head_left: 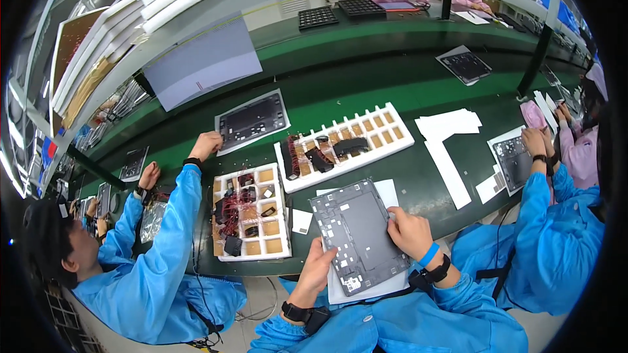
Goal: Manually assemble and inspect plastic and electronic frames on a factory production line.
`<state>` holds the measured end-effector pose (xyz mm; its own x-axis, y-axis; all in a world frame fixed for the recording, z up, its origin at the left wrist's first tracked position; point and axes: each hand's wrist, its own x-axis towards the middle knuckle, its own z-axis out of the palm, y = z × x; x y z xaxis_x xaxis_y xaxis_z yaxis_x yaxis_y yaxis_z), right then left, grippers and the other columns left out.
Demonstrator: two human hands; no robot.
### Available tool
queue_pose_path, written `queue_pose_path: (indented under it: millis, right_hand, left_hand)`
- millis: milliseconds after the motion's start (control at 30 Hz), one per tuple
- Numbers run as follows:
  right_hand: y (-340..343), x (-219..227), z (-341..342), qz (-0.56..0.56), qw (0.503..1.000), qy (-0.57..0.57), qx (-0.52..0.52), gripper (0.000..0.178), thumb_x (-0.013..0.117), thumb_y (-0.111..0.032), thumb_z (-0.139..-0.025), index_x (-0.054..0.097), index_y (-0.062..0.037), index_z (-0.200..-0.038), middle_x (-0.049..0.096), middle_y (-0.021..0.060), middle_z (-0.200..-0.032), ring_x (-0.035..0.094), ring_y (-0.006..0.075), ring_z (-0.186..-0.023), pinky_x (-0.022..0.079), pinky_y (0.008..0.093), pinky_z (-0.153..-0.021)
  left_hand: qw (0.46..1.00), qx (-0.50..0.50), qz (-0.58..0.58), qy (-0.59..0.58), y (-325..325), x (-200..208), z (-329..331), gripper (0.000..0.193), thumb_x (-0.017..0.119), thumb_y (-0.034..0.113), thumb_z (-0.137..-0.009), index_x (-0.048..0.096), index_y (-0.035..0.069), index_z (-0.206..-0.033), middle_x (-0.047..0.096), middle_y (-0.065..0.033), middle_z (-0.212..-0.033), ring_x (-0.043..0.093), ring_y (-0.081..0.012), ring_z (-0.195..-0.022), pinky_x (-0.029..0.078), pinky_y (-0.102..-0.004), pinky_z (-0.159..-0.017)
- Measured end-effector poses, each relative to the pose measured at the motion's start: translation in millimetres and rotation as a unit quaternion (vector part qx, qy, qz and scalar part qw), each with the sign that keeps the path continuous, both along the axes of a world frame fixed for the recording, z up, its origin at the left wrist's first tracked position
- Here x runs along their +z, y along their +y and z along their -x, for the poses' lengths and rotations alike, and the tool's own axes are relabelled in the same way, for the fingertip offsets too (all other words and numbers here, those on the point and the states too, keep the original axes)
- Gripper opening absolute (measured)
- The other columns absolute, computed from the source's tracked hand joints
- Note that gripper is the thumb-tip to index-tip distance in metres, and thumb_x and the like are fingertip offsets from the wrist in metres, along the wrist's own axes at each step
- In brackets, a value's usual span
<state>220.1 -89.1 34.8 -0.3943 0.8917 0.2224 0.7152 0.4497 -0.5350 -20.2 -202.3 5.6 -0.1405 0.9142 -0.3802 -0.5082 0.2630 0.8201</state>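
Black panel lies at the lower centre of my frame, tilted, with small white patches along its left side and a white sheet showing past its edges. I see the left hand gripping its lower left edge, thumb on the face; the right hand grips its right edge, thumb likewise on top. To the left, a compartment tray holds wired parts; a longer tray sits near mid-frame. At centre left, a co-worker's hand is beside a second panel.
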Motion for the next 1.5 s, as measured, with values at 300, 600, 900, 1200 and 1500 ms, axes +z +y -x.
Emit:
queue_pose_path:
  millis: [300,600,900,1200,1500]
  right_hand:
    - [-10.9,8.3,-3.9,0.002,1.000,-0.015,0.021,0.038,0.063,-0.010,-0.084,0.066,-0.0069,-0.121,0.067,0.0181,-0.064,0.067,0.0389,-0.058,0.056,0.0505,-0.059]
    - [1.6,-1.8,-9.2,-0.018,0.999,0.014,0.024,0.031,0.065,-0.009,-0.082,0.069,-0.0094,-0.112,0.066,0.0156,-0.062,0.067,0.0352,-0.057,0.055,0.0464,-0.056]
    - [4.8,-0.7,-8.5,-0.016,0.996,0.061,0.068,0.019,0.069,-0.014,-0.085,0.071,-0.0112,-0.104,0.067,0.0100,-0.066,0.069,0.0306,-0.060,0.054,0.0414,-0.056]
    - [6.2,-7.1,-9.4,-0.037,0.994,0.087,0.062,0.014,0.070,-0.017,-0.088,0.071,-0.0116,-0.102,0.069,0.0089,-0.067,0.069,0.0297,-0.060,0.054,0.0406,-0.057]
    - [8.9,-9.4,-8.6,-0.038,0.994,0.084,0.061,0.013,0.070,-0.016,-0.087,0.070,-0.0125,-0.100,0.069,0.0093,-0.067,0.069,0.0297,-0.060,0.054,0.0410,-0.055]
  left_hand:
    - [0.996,0.081,-0.001,-0.031,-4.4,10.4,-9.2,0.023,0.056,0.003,-0.106,0.047,0.001,-0.127,0.067,-0.0147,-0.123,0.067,-0.0176,-0.108,0.057,-0.0339,-0.093]
    - [0.882,-0.143,0.046,0.447,15.2,53.4,54.3,0.025,0.063,0.019,-0.105,0.069,-0.004,-0.111,0.075,-0.0091,-0.082,0.070,-0.0131,-0.069,0.055,-0.0269,-0.062]
    - [0.619,0.023,-0.070,0.782,95.2,87.7,154.8,0.012,0.072,0.014,-0.089,0.071,0.002,-0.093,0.070,-0.0168,-0.089,0.067,-0.0376,-0.087,0.054,-0.0466,-0.079]
    - [0.494,-0.098,0.018,0.863,122.1,71.8,170.9,0.022,0.082,0.024,-0.077,0.073,0.007,-0.088,0.075,-0.0155,-0.083,0.073,-0.0381,-0.081,0.058,-0.0493,-0.073]
    - [0.603,-0.060,-0.014,0.795,101.2,93.4,167.4,0.019,0.075,0.025,-0.090,0.075,0.008,-0.097,0.074,-0.0176,-0.078,0.073,-0.0388,-0.077,0.057,-0.0478,-0.069]
